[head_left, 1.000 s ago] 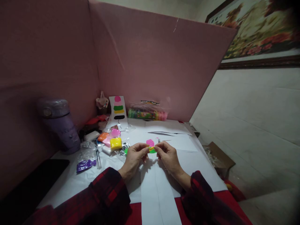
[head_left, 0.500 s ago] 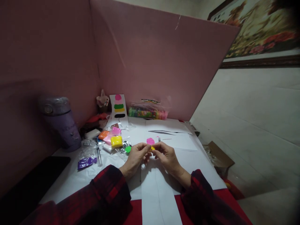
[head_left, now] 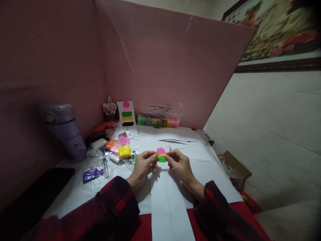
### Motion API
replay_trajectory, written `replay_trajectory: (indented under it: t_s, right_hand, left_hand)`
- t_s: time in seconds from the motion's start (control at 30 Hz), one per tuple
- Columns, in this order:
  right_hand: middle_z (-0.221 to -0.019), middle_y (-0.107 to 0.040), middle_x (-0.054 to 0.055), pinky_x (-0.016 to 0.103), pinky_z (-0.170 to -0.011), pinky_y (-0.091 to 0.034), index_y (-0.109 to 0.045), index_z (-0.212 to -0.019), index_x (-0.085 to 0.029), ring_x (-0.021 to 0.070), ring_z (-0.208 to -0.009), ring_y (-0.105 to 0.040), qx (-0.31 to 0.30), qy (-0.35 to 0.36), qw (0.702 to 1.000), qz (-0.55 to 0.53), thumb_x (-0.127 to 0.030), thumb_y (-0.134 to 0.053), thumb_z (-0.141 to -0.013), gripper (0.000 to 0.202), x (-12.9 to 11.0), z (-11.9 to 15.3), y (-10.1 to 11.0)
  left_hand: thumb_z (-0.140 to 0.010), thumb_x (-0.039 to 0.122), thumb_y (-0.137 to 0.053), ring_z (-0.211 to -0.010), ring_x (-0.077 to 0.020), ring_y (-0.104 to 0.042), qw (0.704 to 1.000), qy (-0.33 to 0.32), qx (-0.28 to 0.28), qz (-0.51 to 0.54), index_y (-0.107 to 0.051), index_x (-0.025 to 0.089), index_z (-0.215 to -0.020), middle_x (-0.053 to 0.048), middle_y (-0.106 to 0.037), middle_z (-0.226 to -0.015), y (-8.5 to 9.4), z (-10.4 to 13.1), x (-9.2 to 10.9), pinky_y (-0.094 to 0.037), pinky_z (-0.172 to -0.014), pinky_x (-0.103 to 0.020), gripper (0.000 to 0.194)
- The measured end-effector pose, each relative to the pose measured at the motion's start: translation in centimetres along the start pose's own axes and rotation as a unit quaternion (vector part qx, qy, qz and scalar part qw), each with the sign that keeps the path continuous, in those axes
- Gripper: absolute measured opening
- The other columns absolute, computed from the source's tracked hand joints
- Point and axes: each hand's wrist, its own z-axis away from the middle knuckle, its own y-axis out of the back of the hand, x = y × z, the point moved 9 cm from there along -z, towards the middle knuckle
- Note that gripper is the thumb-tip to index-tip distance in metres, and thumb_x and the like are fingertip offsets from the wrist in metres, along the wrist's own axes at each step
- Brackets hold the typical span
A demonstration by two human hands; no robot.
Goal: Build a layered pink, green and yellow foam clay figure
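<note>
Between my two hands stretches a thin strip of yellow modelling clay point(head_left: 162, 155). My left hand point(head_left: 143, 164) pinches its left end, and my right hand point(head_left: 181, 164) pinches the right end. Just beyond the strip, a textured pink clay shape point(head_left: 161, 150) lies on the white paper strip point(head_left: 165, 201). Nearer to me, a green clay shape point(head_left: 162, 159) shows below the yellow strip, partly covered by it. A fork point(head_left: 170, 148) lies beside the pink shape, its handle hidden behind my right hand.
Packets of clay, including a yellow one point(head_left: 124, 151) and a purple one point(head_left: 92, 174), lie left of my hands. Behind them leans a card with coloured bands point(head_left: 127, 115). A purple bottle point(head_left: 65, 134) stands at the left, and a bag of colourful sticks point(head_left: 159, 120) at the back.
The yellow clay has gone from a small piece at my fingertips to a longer strip. My hands have moved slightly apart, so the green shape now shows between them.
</note>
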Motion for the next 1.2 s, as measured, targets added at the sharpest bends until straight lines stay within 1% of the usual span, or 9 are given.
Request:
replay_trajectory:
  t_s: [0.1,0.23,0.4,0.5,0.6,0.73,0.9,1.03,1.2]
  right_hand:
    - [-0.065,-0.058,-0.002,0.023,-0.046,-0.045,-0.065,-0.081,-0.018,0.011,-0.05,-0.051,-0.008,-0.004,1.0,-0.022,-0.036,-0.067,-0.083,0.019,-0.2,0.0,-0.3]
    - [-0.073,-0.064,0.001,0.026,-0.055,-0.049,-0.068,-0.094,-0.019,0.0132,-0.058,-0.058,-0.073,0.018,0.997,-0.03,-0.033,-0.061,-0.087,0.017,-1.0,0.5,-1.5]
    - [-0.078,-0.067,0.002,0.027,-0.063,-0.051,-0.068,-0.092,-0.019,0.0151,-0.066,-0.062,-0.086,0.064,0.994,0.034,-0.022,-0.065,-0.082,0.01,-1.9,0.8,-1.7]
    - [-0.073,-0.066,0.001,0.026,-0.061,-0.05,-0.067,-0.091,-0.018,0.0133,-0.06,-0.059,-0.087,0.076,0.992,0.046,-0.021,-0.061,-0.086,0.008,-2.3,0.9,-1.7]
    - [-0.074,-0.066,0.002,0.027,-0.063,-0.049,-0.066,-0.089,-0.017,0.014,-0.064,-0.06,-0.084,0.095,0.99,0.059,-0.022,-0.061,-0.086,0.007,-2.7,0.9,-1.7]
    - [-0.068,-0.063,0.0,0.024,-0.056,-0.046,-0.064,-0.08,-0.017,0.0121,-0.058,-0.056,-0.068,0.068,0.994,0.049,-0.024,-0.065,-0.084,0.009,-2.1,0.8,-1.4]
    - [-0.061,-0.055,-0.004,0.021,-0.045,-0.042,-0.061,-0.077,-0.017,0.0099,-0.049,-0.05,-0.011,0.004,1.0,-0.017,-0.03,-0.066,-0.083,0.015,-0.2,0.2,-0.2]
    - [-0.064,-0.057,-0.003,0.021,-0.044,-0.043,-0.063,-0.079,-0.017,0.0097,-0.05,-0.051,-0.007,-0.013,1.0,-0.027,-0.032,-0.067,-0.083,0.016,0.5,-0.1,-0.1]
    - [-0.071,-0.063,0.0,0.024,-0.052,-0.049,-0.066,-0.094,-0.018,0.0123,-0.057,-0.058,-0.09,-0.005,0.994,-0.057,-0.03,-0.065,-0.085,0.015,0.0,0.4,-1.9]
  left_hand:
    - [-0.061,0.034,-0.082,-0.047,-0.0081,-0.054,0.998,-0.001,-0.054,-0.008,-0.068,0.011,-0.083,-0.001,-0.062,-0.061,-1.0,0.3,0.1,-0.04,-0.042,-0.018,0.035]
    - [-0.064,0.035,-0.081,-0.046,-0.0072,-0.053,0.995,0.009,-0.098,-0.025,-0.069,0.009,-0.088,-0.002,-0.063,-0.062,-1.9,0.6,-0.2,-0.041,-0.042,-0.018,0.037]
    - [-0.065,0.038,-0.08,-0.041,-0.0062,-0.05,0.995,0.013,-0.092,-0.027,-0.063,0.011,-0.077,0.001,-0.059,-0.056,-1.5,0.4,-0.6,-0.038,-0.039,-0.017,0.034]
    - [-0.069,0.043,-0.076,-0.042,-0.0066,-0.051,0.994,0.019,-0.103,-0.032,-0.061,0.012,-0.076,0.001,-0.059,-0.058,-1.6,0.5,-0.7,-0.038,-0.038,-0.017,0.035]
    - [-0.068,0.042,-0.076,-0.039,-0.0064,-0.049,0.994,0.025,-0.103,-0.025,-0.059,0.013,-0.076,0.003,-0.056,-0.054,-1.9,0.6,-0.7,-0.038,-0.038,-0.018,0.035]
    - [-0.061,0.034,-0.079,-0.035,-0.0054,-0.043,0.997,0.01,-0.067,-0.02,-0.059,0.013,-0.07,0.005,-0.053,-0.049,-1.6,0.3,-0.5,-0.034,-0.035,-0.018,0.031]
    - [-0.061,0.032,-0.08,-0.043,-0.0067,-0.05,1.0,-0.008,-0.002,-0.002,-0.062,0.013,-0.074,0.002,-0.058,-0.056,-0.2,0.0,-0.1,-0.037,-0.04,-0.017,0.03]
    - [-0.059,0.032,-0.082,-0.045,-0.0077,-0.053,0.999,-0.005,-0.034,-0.004,-0.065,0.011,-0.081,0.0,-0.061,-0.057,-0.5,0.0,0.0,-0.04,-0.041,-0.017,0.035]
    - [-0.063,0.036,-0.081,-0.043,-0.0076,-0.052,0.996,0.002,-0.087,-0.024,-0.065,0.009,-0.088,-0.001,-0.062,-0.058,-1.5,0.3,-0.3,-0.041,-0.042,-0.018,0.04]
